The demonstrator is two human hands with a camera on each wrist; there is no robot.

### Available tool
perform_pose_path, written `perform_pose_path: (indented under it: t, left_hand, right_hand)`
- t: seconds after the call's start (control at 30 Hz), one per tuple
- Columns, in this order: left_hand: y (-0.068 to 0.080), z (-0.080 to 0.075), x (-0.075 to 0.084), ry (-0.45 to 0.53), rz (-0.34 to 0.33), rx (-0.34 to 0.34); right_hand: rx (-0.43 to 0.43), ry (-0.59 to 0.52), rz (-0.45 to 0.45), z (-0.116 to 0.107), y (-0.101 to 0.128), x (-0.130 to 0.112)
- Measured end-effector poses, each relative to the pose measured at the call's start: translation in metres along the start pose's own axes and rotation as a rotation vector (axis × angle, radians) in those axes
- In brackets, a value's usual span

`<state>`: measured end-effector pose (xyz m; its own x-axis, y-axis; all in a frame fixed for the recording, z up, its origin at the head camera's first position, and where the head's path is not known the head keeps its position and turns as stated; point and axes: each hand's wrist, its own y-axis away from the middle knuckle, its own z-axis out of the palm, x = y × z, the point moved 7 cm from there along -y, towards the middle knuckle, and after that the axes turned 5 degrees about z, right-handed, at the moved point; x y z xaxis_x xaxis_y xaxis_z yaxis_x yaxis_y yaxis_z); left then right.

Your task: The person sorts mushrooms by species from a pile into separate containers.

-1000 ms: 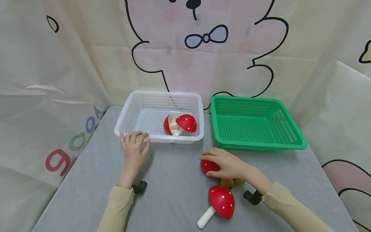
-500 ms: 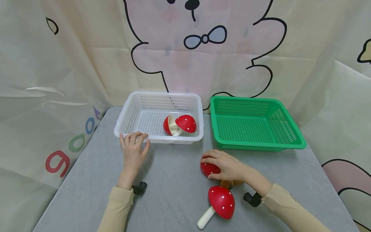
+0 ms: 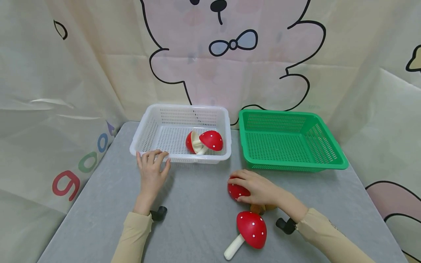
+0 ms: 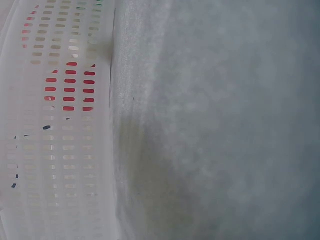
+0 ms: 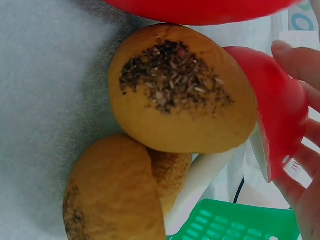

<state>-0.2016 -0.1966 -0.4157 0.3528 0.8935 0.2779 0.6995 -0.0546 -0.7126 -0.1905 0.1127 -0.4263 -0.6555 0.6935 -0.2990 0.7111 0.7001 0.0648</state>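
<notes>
My right hand (image 3: 258, 187) holds a red toy mushroom (image 3: 237, 190) by its white-dotted cap. In the right wrist view, thumb and fingers curve round that cap (image 5: 280, 110); a white stem (image 5: 192, 187) runs behind tan, dark-specked mushroom-like pieces (image 5: 182, 95). In the head view these tan pieces (image 3: 258, 208) lie partly under the right hand. Nearer me, another red mushroom (image 3: 251, 230) rests with its stem toward the lower left. My left hand (image 3: 152, 171) grips the front rim of the white basket (image 3: 187, 158), fingers bent over it; the left wrist view leaves the hand out.
Red-capped mushrooms (image 3: 210, 140) lie in the right part of the white basket. A green basket (image 3: 292, 165) stands to its right at the back of the grey table (image 3: 197, 212). Behind the table hangs a printed cloth (image 3: 197, 65).
The right hand has shifted slightly toward me over the mushroom cap. Left hand, baskets and the other mushrooms stay as they were.
</notes>
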Motion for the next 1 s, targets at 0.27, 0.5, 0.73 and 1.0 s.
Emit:
perform_pose_path:
  t: [0.27,0.5,0.73,1.0]
  left_hand:
    - [-0.0005,-0.0004,0.0003,0.009,0.002,0.009]
    - [0.0000,-0.0007,0.0009,0.006,0.004,0.007]
    - [-0.0001,-0.0014,0.0007,0.012,0.013,0.029]
    - [-0.0006,-0.0035,0.0031,0.023,0.026,0.048]
  right_hand:
    - [0.004,-0.004,-0.002,-0.0016,-0.0023,-0.0006]
    - [-0.004,0.002,-0.001,0.0003,-0.0026,0.0003]
    - [0.001,0.010,-0.006,0.0004,-0.0031,0.0000]
    - [-0.003,0.010,-0.006,-0.0007,-0.0036,-0.0015]
